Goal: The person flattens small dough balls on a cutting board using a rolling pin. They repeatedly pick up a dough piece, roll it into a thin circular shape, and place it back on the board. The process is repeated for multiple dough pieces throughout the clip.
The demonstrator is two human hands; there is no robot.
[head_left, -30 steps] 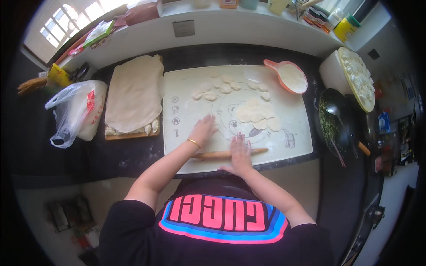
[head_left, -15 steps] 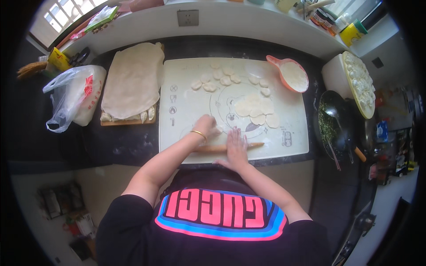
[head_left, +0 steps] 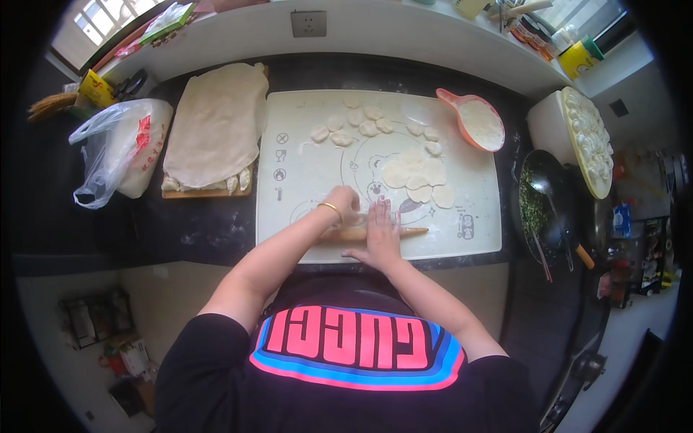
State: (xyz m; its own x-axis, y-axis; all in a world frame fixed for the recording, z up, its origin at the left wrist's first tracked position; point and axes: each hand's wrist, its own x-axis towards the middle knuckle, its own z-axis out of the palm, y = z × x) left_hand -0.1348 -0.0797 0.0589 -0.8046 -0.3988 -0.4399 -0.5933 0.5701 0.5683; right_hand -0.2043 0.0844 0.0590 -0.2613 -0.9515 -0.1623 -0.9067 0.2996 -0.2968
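My right hand (head_left: 383,234) lies flat over a wooden rolling pin (head_left: 351,234), fingers stretched away from me and thumb out to the left. Just left of it, my left hand (head_left: 344,204), with a gold bangle at the wrist, is closed with fingertips down on a pale dough wrapper (head_left: 364,216), which shows only in part between the hands. Both work near the front of a white printed mat (head_left: 473,195) dusted with flour. Rolled wrappers (head_left: 415,173) lie overlapping beyond my right hand. Several small dough pieces (head_left: 368,128) sit at the back of the mat.
Left of the mat, a dough sheet (head_left: 215,130) covers dumplings on a wooden board (head_left: 206,193), beside a plastic bag (head_left: 133,148). A pink scoop of flour (head_left: 479,124) stands back right. Farther right are a pan of chopped greens (head_left: 534,206) and a tray of dumplings (head_left: 588,137).
My right hand has slid slightly away from me over the rolling pin. The left hand has shifted a little to the right. The view has tilted slightly.
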